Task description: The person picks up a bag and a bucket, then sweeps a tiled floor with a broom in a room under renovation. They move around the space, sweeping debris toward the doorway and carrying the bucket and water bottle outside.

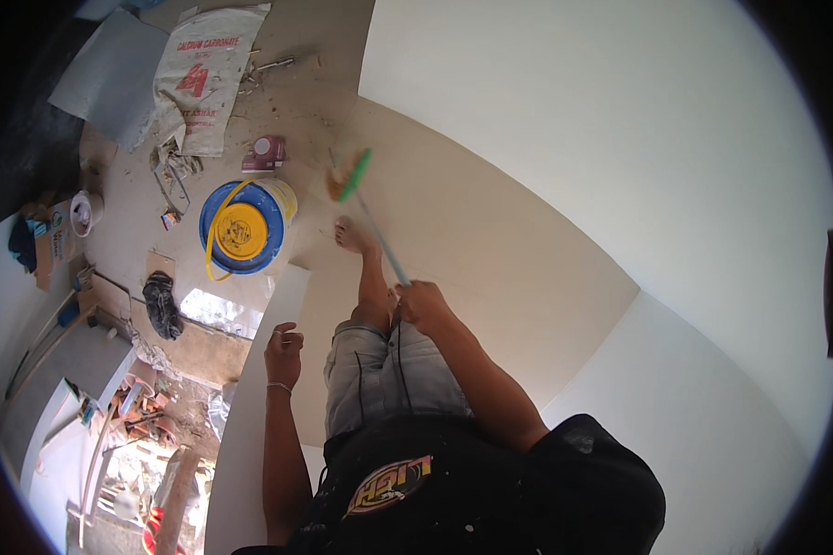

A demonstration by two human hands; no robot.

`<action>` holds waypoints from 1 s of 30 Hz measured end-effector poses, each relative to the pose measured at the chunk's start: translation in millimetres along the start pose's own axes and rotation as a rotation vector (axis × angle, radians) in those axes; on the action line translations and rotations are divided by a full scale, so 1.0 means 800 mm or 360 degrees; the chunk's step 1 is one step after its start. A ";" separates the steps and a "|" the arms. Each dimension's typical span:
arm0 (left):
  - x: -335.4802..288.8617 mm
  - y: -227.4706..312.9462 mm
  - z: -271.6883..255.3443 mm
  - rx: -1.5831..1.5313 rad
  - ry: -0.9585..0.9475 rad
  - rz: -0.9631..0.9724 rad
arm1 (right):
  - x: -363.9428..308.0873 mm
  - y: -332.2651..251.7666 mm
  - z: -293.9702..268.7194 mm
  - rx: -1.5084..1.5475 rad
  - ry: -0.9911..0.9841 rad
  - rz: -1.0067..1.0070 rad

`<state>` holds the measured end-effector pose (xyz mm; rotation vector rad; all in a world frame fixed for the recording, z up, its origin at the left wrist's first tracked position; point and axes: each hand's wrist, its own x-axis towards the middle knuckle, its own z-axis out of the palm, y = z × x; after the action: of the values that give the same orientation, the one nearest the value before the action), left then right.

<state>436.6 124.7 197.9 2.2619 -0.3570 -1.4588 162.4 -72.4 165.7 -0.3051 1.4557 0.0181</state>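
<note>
My right hand (422, 305) is wrapped round the handle end of a broom (381, 236). Its thin grey-blue handle runs forward to a green head (355, 176) with brownish bristles, smeared by motion, low over the beige floor beyond my bare foot (351, 235). At my left side hangs my left hand (284, 356), a ring on one finger, its fingers loosely bent and apart with nothing visible in them. Forward of it stands a bucket (282, 205) with a blue and yellow lid (241, 231) and a yellow handle.
Behind the bucket lie a purple box (264, 154), a white printed sack (205, 83), a grey sheet (111, 79) and scattered debris (273, 65). White walls (565, 102) border the right. A black plastic bag (162, 305) rests by a doorway at left, with rubble (143, 416) outside.
</note>
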 end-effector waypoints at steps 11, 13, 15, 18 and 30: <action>-0.009 -0.002 0.007 0.0289 0.0004 -0.0091 | 0.228 0.147 -0.244 -0.2727 0.0457 -0.0019; -0.018 0.007 0.003 0.0344 -0.0062 -0.0133 | 0.280 0.086 -0.165 -0.2702 0.0410 -0.0229; -0.025 0.018 -0.001 0.0334 -0.0048 -0.0097 | 0.306 0.014 -0.051 -0.2133 0.0455 -0.0124; -0.025 0.034 -0.013 0.0329 0.0010 -0.0031 | 0.291 -0.093 0.113 -0.2635 0.0235 -0.0906; 0.025 0.036 -0.009 -0.0073 0.0218 -0.0102 | 0.089 -0.183 0.119 -0.0031 -0.0127 0.0009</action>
<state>451.9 92.3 198.1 2.3403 -0.2086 -1.3197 292.1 -205.3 132.5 -0.3128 1.3776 0.0482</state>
